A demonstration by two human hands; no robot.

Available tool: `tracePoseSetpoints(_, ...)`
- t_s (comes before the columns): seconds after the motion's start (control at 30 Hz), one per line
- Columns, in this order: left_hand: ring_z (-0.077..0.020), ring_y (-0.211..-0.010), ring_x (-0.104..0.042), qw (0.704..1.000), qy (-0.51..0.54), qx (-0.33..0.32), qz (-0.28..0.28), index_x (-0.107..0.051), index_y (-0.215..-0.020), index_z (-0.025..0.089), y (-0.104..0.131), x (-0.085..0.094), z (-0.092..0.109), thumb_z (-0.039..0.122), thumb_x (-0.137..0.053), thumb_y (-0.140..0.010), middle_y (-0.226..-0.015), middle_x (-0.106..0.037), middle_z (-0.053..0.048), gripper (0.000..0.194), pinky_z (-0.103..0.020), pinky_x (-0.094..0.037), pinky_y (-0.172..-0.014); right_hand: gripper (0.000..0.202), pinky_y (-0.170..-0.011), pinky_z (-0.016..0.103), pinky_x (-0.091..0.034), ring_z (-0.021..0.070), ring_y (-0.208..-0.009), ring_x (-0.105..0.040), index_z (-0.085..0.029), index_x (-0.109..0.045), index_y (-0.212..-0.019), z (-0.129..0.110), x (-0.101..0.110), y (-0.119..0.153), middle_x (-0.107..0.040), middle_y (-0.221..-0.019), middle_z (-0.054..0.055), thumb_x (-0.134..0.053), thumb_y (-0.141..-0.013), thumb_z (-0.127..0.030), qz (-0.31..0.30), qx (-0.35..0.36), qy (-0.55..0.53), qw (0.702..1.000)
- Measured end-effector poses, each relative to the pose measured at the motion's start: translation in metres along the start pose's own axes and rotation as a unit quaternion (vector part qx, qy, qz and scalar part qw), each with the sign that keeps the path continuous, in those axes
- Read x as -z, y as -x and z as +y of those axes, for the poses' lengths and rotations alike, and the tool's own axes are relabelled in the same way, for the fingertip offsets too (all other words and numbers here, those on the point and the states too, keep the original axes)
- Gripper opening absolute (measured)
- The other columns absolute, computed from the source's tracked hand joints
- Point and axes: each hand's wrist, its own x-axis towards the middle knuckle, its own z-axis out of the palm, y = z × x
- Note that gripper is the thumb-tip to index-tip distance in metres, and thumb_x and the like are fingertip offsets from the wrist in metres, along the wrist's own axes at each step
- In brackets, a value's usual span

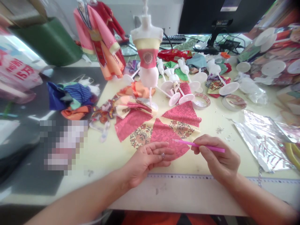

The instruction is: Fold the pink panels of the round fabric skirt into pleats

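My left hand [152, 159] is palm up with its fingers stretched out. On those fingers rests a small cluster of sparkling rhinestones [163, 154]. Between thumb and fingers, my right hand [217, 157] grips a slim pink rhinestone picker pen [208, 147], its pale tip pointing left above the cloth. Under both hands a doll's skirt [161, 134] lies fanned out, with pink-red patterned panels alternating with cream floral ones. Just behind it stands a small white mannequin [150, 78] wearing a cream and red bodice [147, 54] with a round motif.
A dressed doll form [96, 40] stands back left. Several white mini mannequins [172, 76] lie behind the skirt, near tape rolls [234, 102]. Fabric pieces [75, 95] lie left, silver packets [260, 140] right. A ruler [178, 177] runs along the front; a monitor [222, 15] stands behind.
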Motion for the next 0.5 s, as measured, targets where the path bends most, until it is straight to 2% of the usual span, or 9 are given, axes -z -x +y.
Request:
tracePoseSetpoints(0.3, -0.021, -0.092, -0.067, 1.0, 0.005, 0.005, 0.024, -0.061, -0.103, 0.012, 0.0017, -0.001, 0.0033, 0.008, -0.069, -0.073, -0.099, -0.07, -0.01, 0.031, -0.027, -0.053, -0.076, 0.019, -0.061, 0.031, -0.046, 0.017, -0.069, -0.057, -0.019, -0.059, -0.101, 0.0029, 0.0008, 0.0008, -0.059, -0.079, 0.004, -0.051, -0.088, -0.008, 0.001, 0.037, 0.002, 0.999)
tracePoseSetpoints(0.5, -0.02, -0.087, -0.068, 0.999, 0.008, 0.011, 0.031, -0.061, -0.101, 0.012, 0.0024, -0.0021, 0.0037, 0.008, -0.071, -0.072, -0.094, -0.07, -0.008, 0.031, -0.026, -0.053, -0.072, 0.019, -0.063, 0.032, -0.046, 0.0169, -0.071, -0.058, -0.018, -0.059, -0.101, 0.0034, 0.0011, 0.0018, -0.059, -0.08, 0.004, -0.051, -0.088, -0.007, 0.0, 0.034, 0.0, 0.999)
